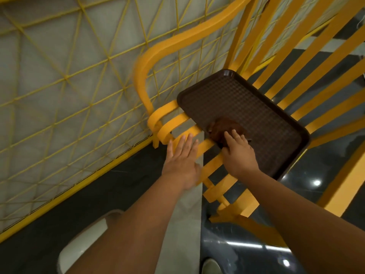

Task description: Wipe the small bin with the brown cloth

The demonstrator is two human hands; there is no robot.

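The brown cloth (223, 127) lies crumpled on a dark brown tray (246, 99), near the tray's front left edge. My right hand (239, 153) rests on the cloth, its fingers curled over the near part. My left hand (181, 157) is flat with fingers spread and slightly blurred, over the yellow slats just left of the tray, holding nothing. A white rounded container with a brownish rim (83, 242), possibly the small bin, sits at the bottom left, partly hidden behind my left forearm.
The tray rests on a yellow slatted bench (296, 86) with a curved armrest (150, 62). A yellow wire-mesh panel (65, 76) fills the left. A glossy dark blue-grey object (237, 252) sits on the floor at the bottom.
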